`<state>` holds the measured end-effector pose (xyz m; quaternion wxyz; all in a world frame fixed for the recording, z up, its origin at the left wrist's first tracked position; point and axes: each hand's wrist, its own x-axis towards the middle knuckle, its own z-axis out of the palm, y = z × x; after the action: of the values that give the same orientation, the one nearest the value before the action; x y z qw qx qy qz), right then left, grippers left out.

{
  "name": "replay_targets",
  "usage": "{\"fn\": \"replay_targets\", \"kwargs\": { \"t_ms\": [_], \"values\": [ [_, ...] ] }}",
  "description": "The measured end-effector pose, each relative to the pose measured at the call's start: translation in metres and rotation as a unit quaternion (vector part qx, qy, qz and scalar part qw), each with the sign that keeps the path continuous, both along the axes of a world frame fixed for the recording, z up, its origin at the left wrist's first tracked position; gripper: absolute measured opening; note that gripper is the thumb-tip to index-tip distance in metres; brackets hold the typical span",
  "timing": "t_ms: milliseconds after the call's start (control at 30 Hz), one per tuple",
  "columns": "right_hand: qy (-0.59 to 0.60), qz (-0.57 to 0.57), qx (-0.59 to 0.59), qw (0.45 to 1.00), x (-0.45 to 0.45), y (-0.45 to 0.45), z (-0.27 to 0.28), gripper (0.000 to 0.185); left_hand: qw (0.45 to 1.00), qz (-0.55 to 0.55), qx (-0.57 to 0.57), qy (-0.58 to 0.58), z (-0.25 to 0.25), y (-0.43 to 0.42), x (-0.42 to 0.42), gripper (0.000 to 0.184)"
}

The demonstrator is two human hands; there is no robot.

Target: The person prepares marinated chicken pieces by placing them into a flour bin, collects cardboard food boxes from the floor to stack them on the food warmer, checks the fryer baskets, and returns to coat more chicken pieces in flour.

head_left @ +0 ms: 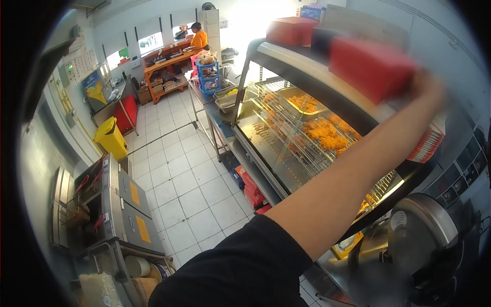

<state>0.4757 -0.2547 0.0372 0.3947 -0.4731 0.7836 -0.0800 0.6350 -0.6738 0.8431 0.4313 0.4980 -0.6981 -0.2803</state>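
My left arm, in a black short sleeve, stretches from the bottom of the view up to the right. At its end my left hand (pixel 428 92), smeared by motion, is closed at the right end of a red box (pixel 371 69). The blurred box is at the top of a glass-fronted food warmer (pixel 307 61); I cannot tell whether it touches that top. Below my forearm, fried food (pixel 325 134) lies on wire racks inside the warmer, with more in a metal tray (pixel 303 104). My right hand is out of view.
Another red box (pixel 290 31) stands on the warmer. Striped cartons (pixel 426 146) are stacked at right, above metal cookware (pixel 422 225). Fryers (pixel 125 199) and a yellow bin (pixel 111 138) line the left side. A person in orange (pixel 199 40) is at a far counter. White tiles (pixel 189 179) cover the floor.
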Motion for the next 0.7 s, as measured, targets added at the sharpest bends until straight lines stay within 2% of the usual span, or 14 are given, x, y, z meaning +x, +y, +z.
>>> {"fn": "replay_targets", "kwargs": {
  "t_ms": [167,300,400,567,600,700],
  "values": [
    [0.01,0.012,-0.01,1.0,-0.001,0.029,-0.015,0.059,0.999,0.031,-0.012,0.01,-0.002,-0.03,-0.021,0.13],
    [0.02,0.007,-0.022,1.0,-0.001,0.075,-0.036,0.061,0.987,0.069,-0.144,-0.024,-0.009,-0.044,-0.042,0.12],
    [0.031,-0.01,-0.039,0.999,0.001,0.126,-0.068,0.062,0.964,0.065,-0.248,-0.069,-0.012,-0.039,-0.039,0.113],
    [0.046,-0.014,-0.11,0.993,0.009,0.21,-0.149,0.065,0.935,0.027,-0.301,-0.185,-0.013,-0.002,-0.029,0.11],
    [0.047,-0.045,-0.112,0.992,0.006,0.205,-0.152,0.064,0.929,0.034,-0.306,-0.205,-0.016,0.001,-0.029,0.111],
    [0.092,0.077,0.008,0.993,-0.022,0.177,-0.103,0.043,0.936,0.046,-0.249,-0.246,-0.014,0.005,-0.026,0.112]
  ]
}}
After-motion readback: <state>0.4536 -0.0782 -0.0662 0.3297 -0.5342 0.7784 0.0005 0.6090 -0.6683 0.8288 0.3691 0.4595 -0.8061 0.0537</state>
